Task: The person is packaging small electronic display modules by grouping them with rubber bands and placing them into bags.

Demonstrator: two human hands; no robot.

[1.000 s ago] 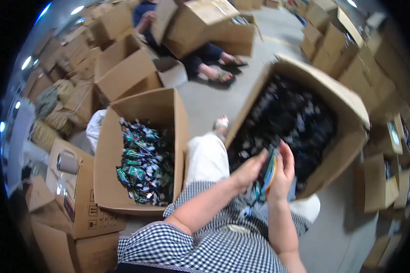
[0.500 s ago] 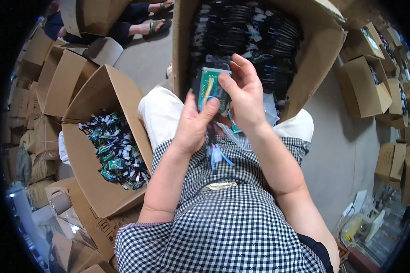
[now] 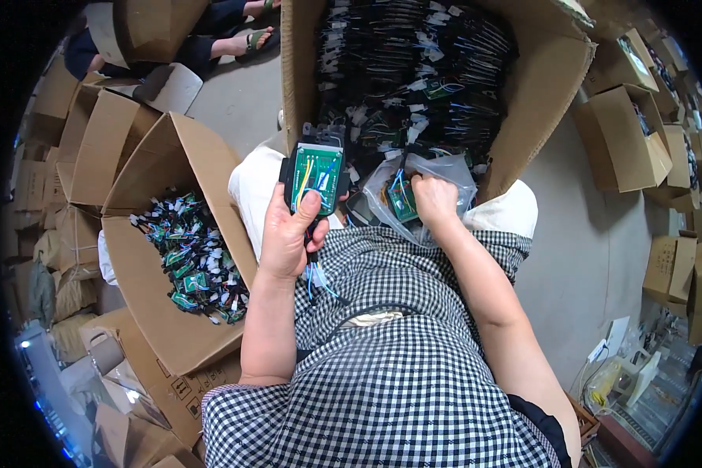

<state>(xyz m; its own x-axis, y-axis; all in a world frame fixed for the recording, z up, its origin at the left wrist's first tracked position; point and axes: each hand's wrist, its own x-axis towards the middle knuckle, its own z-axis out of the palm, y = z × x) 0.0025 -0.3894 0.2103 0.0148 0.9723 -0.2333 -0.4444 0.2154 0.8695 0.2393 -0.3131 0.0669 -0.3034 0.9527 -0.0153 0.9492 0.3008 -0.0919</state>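
Green circuit board [image 3: 314, 179] set on a black housing, held face up in the left hand [image 3: 287, 238], near the left wall of the large carton [image 3: 542, 101]. The left thumb presses on the board's lower end, with the fingers curled behind; loose leads [image 3: 316, 277] hang toward the checked apron [image 3: 382, 359]. The right hand [image 3: 437, 199] is at the mouth of a clear plastic bag [image 3: 464, 183], beside a second green board [image 3: 402, 204]; its fingers are curled, but what they pinch, if anything, cannot be told. The step in hand appears to be steadying one unit while reaching into the bag. The next move seems to call for clearing the bag's rim without snagging wires. The large carton's right wall limits reach beyond the right hand; the left carton [image 3: 144, 296] has its right edge beside the left knee. Open room lies above the lap, between the forearms.
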